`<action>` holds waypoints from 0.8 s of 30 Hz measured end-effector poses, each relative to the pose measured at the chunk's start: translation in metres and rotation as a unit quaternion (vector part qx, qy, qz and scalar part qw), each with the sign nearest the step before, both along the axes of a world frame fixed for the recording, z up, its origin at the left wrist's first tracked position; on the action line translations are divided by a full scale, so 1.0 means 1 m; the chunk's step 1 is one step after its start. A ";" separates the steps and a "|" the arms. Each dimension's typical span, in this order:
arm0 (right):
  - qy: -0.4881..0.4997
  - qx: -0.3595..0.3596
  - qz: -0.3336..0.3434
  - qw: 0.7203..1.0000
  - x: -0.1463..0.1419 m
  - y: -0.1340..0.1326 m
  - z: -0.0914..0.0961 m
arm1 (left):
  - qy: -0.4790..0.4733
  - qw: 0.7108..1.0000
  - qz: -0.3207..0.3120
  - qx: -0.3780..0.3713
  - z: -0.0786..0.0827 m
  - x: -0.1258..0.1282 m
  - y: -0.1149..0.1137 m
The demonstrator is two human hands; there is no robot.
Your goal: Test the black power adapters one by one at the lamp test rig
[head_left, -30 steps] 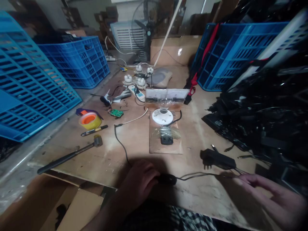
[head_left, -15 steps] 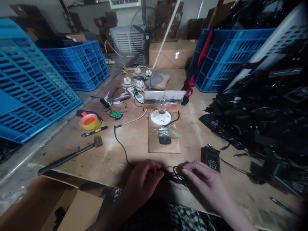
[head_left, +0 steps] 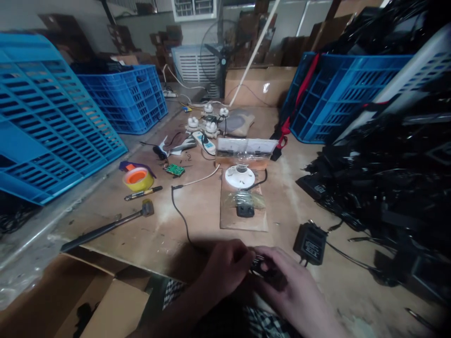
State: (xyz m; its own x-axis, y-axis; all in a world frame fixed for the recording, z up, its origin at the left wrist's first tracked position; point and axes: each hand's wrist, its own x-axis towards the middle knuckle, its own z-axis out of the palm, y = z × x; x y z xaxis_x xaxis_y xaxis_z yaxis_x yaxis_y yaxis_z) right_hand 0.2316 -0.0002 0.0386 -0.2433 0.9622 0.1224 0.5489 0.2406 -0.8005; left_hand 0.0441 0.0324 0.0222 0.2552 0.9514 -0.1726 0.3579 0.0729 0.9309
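Surface (head_left: pixel 207 206): brown and scuffed, spanning the middle of the view and carrying most of the items listed below.
Crates (head_left: pixel 45 122): blue, slatted; two at left, one at far right, the right one with a red strap hanging at its edge.
Pile (head_left: pixel 380 188): a heap of black adapters and cables along the right side, in front of the right crate.
Carton (head_left: pixel 116 310): open, at lower left, below the edge of the surface, with a dark item inside.
Board (head_left: pixel 227 216): flat, at centre, bearing a round white base and, nearer the viewer, a black socket under clear tape.
Hammer (head_left: pixel 109 228): lying obliquely at left, head toward the centre.
Right hand (head_left: pixel 289 281): fingers curved inward around the cord (head_left: pixel 260 266), with little gap.
Left hand (head_left: pixel 229 263): fingers drawn together, pinching the cord from the other side.
Adapter (head_left: pixel 310 244): black, label uppermost, just beyond the right hand, pins toward the viewer.
Tape (head_left: pixel 144 185): yellow roll with orange core, at left.
Marker (head_left: pixel 143 193): between tape and hammer.
Circuit (head_left: pixel 174 170): green, right of the tape.
Cord: black, between the two hands at the near edge of the surface; largely hidden by the fingers.
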 end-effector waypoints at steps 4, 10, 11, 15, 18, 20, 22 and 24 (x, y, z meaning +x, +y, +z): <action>0.126 -0.089 -0.029 0.988 -0.004 0.002 -0.010 | 0.018 1.000 -0.008 0.014 0.000 0.001 0.001; 0.196 -0.195 -0.124 0.953 0.008 0.013 -0.026 | 0.066 0.994 -0.034 0.081 0.003 -0.008 -0.009; 0.187 -0.194 -0.127 0.955 0.011 0.015 -0.028 | 0.103 0.988 -0.040 0.107 0.002 -0.012 -0.009; 0.218 -0.229 -0.115 0.942 0.016 0.018 -0.036 | 0.235 0.951 -0.117 0.163 -0.003 -0.025 -0.004; 0.222 -0.223 -0.120 0.942 0.017 0.017 -0.039 | 0.245 0.943 -0.126 0.187 -0.003 -0.025 -0.001; 0.200 -0.207 -0.104 0.952 0.017 0.015 -0.038 | 0.213 0.949 -0.120 0.198 -0.002 -0.019 -0.002; 0.182 -0.194 -0.063 0.962 0.018 0.011 -0.037 | 0.187 0.956 -0.126 0.188 -0.002 -0.011 -0.004; 0.175 -0.179 -0.034 0.968 0.020 0.005 -0.040 | 0.186 0.961 -0.132 0.156 -0.005 -0.002 -0.006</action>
